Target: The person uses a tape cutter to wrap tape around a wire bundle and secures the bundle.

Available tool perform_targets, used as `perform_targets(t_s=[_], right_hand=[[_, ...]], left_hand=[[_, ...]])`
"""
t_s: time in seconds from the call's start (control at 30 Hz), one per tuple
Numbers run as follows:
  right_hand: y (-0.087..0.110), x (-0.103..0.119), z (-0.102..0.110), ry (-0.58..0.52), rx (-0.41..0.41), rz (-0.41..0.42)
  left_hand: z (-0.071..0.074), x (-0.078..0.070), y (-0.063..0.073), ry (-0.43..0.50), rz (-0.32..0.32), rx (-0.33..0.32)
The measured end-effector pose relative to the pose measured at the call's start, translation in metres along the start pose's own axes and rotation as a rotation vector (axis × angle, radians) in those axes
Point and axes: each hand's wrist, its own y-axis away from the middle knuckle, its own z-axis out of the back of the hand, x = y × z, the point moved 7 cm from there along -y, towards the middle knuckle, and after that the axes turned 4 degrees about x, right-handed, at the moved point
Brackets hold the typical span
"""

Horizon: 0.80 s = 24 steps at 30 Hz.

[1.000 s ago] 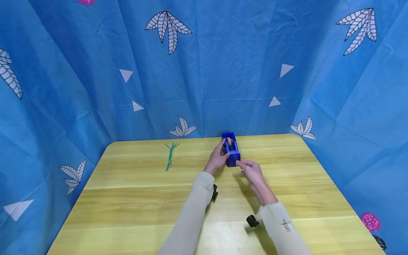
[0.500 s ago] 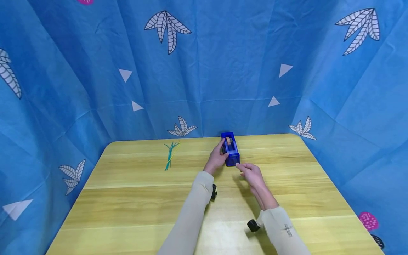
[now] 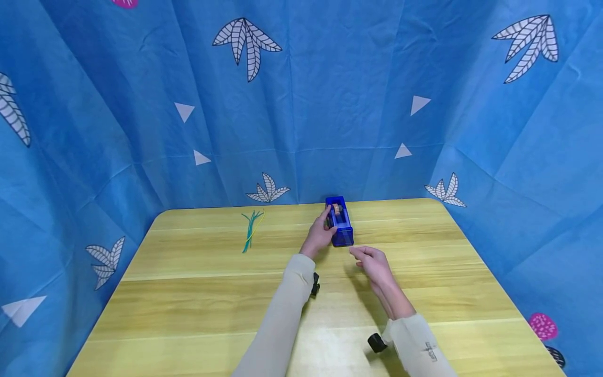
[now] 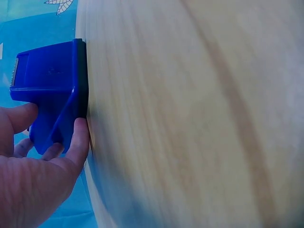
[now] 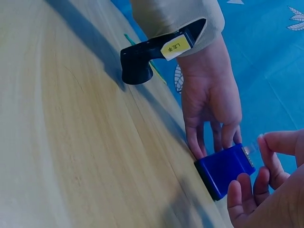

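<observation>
A blue tape dispenser (image 3: 343,237) stands near the far edge of the table, with a small roll of tape (image 3: 337,209) inside it. My left hand (image 3: 317,234) grips its left side. In the left wrist view, the thumb and fingers hold the dispenser (image 4: 52,71) around its narrower part. My right hand (image 3: 374,263) is just in front of the dispenser's cutter end. Seen from the right wrist, its thumb and forefinger pinch the end of a clear strip of tape (image 5: 253,146) that stretches from the serrated cutter. The other right fingers are curled loosely.
Several thin green strands and a yellow one (image 3: 252,233) lie on the wooden table (image 3: 198,303), left of the dispenser. A blue patterned curtain (image 3: 339,104) hangs behind and beside the table. Each wrist carries a black camera (image 5: 137,64).
My right hand has drawn slightly back from the dispenser, toward me, with the tape end pinched. The left hand keeps its grip on the dispenser, which stays in place.
</observation>
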Motion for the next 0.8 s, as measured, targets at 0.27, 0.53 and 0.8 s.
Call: perform_targets(t_s=[0.27, 0.53, 0.8], right_hand=[[0.011, 0.003, 0.001, 0.011, -0.001, 0.003], [0.02, 0.003, 0.003, 0.008, 0.004, 0.004], [0.029, 0.0, 0.005, 0.018, 0.012, 0.006]], left_hand=[[0.001, 0.0, 0.001, 0.004, -0.01, 0.003], [0.0, 0.0, -0.001, -0.004, -0.022, 0.003], [0.0, 0.001, -0.001, 0.009, -0.018, 0.009]])
